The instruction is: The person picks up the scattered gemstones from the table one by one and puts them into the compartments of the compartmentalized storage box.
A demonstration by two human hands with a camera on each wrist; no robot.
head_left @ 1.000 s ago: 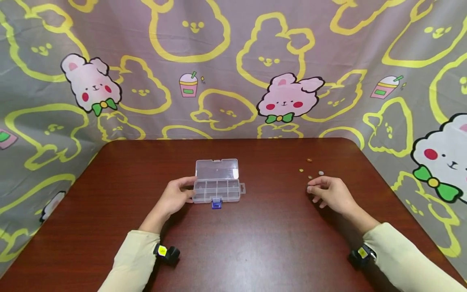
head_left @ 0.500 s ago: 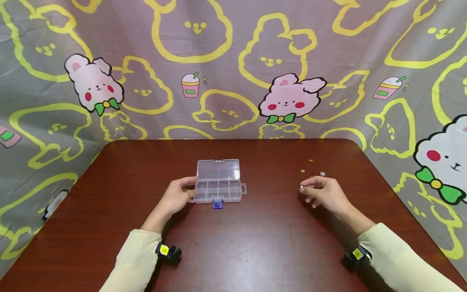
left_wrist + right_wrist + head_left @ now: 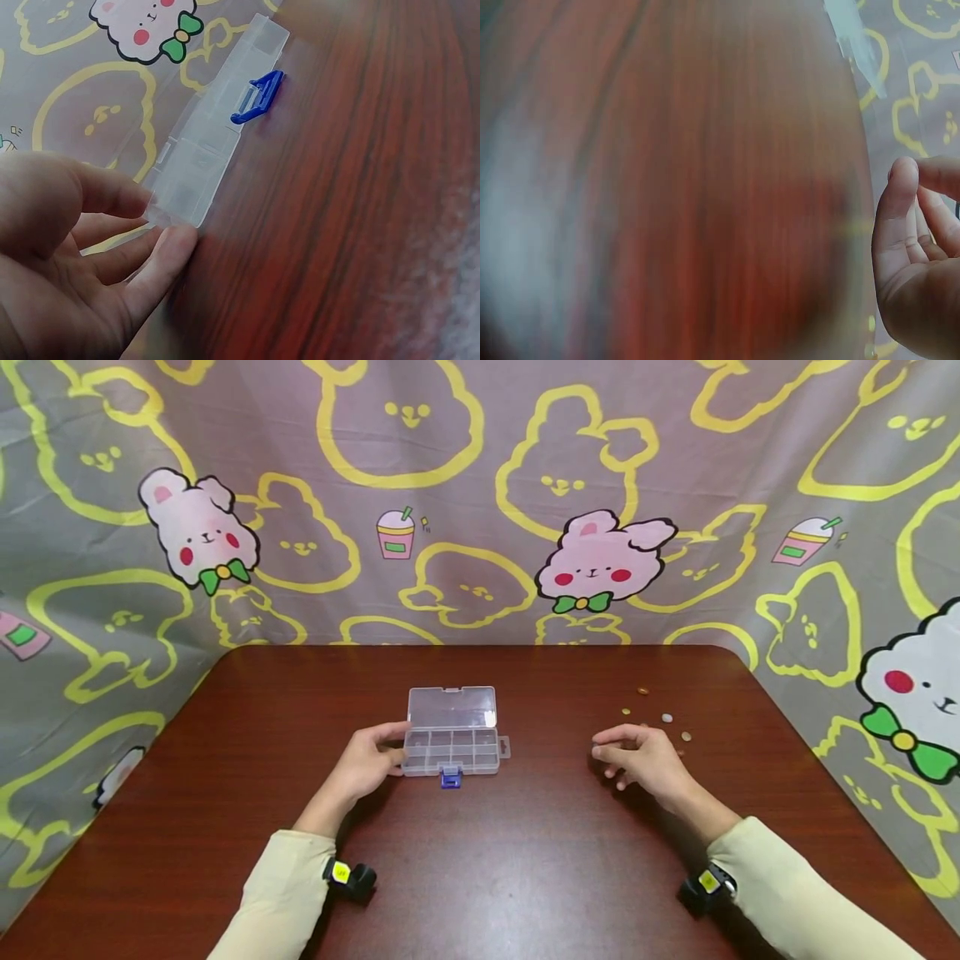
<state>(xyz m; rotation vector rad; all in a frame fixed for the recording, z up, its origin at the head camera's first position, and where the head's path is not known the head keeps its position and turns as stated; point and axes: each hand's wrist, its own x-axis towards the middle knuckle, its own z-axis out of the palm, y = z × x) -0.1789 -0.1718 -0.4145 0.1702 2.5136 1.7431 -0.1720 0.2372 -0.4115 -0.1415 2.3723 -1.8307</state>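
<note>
Left hand (image 3: 365, 766) pinches the open organizer box's (image 3: 452, 739) left end mid-table, compartments look empty; right hand (image 3: 637, 757) fingers curled, pinch contents unclear, loose beads (image 3: 666, 718) remain behind it.

You've got a clear, glossy plastic organizer box (image 3: 452, 742) with a blue opaque plastic latch (image 3: 450, 779), a smooth, slightly shiny wood-grain table (image 3: 480, 852), and a printed, wrinkled matt cloth backdrop (image 3: 465, 485).
</note>
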